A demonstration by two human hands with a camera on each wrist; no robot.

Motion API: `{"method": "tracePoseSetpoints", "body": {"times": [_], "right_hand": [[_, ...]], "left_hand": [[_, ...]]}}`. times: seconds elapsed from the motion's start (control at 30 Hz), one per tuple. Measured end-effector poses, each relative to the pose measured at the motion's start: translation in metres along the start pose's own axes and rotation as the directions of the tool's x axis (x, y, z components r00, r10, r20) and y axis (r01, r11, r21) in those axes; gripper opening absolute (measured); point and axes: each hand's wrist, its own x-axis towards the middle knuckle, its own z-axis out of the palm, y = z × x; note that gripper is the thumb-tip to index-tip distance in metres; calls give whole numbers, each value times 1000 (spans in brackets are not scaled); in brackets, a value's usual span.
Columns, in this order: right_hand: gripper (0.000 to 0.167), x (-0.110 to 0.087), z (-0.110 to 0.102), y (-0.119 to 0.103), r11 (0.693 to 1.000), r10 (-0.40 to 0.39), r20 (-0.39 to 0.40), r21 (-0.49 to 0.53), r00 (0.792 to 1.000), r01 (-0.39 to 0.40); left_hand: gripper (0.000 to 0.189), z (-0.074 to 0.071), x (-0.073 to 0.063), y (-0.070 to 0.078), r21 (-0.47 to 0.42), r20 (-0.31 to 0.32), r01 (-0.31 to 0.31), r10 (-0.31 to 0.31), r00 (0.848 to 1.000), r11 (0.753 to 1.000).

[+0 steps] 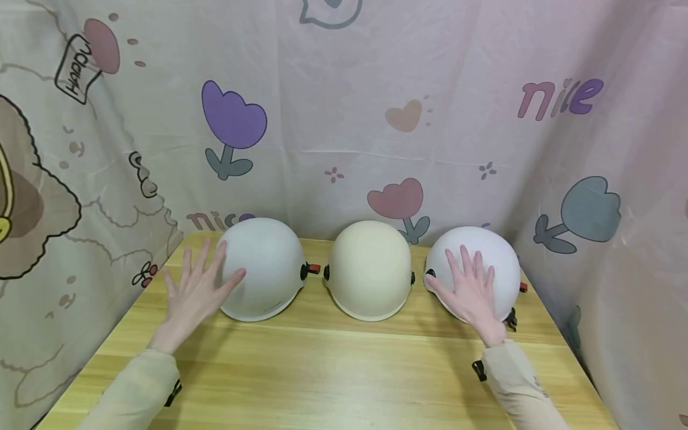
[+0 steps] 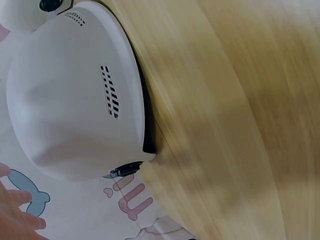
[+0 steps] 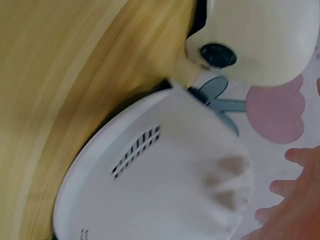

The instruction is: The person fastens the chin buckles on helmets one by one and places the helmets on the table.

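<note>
Three helmets stand side by side along the back of the table. My left hand [image 1: 190, 292], fingers straight and spread, overlaps the left edge of the pale grey-white helmet [image 1: 269, 263]; in the left wrist view a gap separates the fingers [image 2: 22, 197] from that helmet [image 2: 65, 100]. In the middle sits a cream helmet [image 1: 371, 269]. My right hand [image 1: 473, 289] is spread too, in front of the white helmet [image 1: 504, 263] on the right. The right wrist view has its fingers [image 3: 285, 187] apart from the helmet's shell [image 3: 165, 195]. Neither hand holds anything.
The wooden table [image 1: 333, 376] runs toward me from the helmets. A printed cloth [image 1: 333, 107] hangs behind it and along both sides. A red-and-black buckle [image 1: 312, 269] sticks out between the left and middle helmets; a black strap clip [image 1: 510, 319] lies by the right one.
</note>
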Motion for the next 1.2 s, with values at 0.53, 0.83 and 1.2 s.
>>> {"method": "tracePoseSetpoints", "body": {"times": [0.53, 0.83, 1.2], "right_hand": [[80, 1, 15, -48, 994, -82, -28, 65, 996, 83], [73, 2, 20, -75, 975, -124, -85, 177, 989, 137], [61, 10, 40, -110, 912, -189, -204, 325, 960, 249]], "left_hand": [[83, 12, -8, 8, -110, 0, 30, -30, 1000, 994], [79, 23, -8, 10, -233, -31, 58, -67, 997, 971], [71, 32, -8, 10, -482, -128, 56, -133, 983, 875]]}}
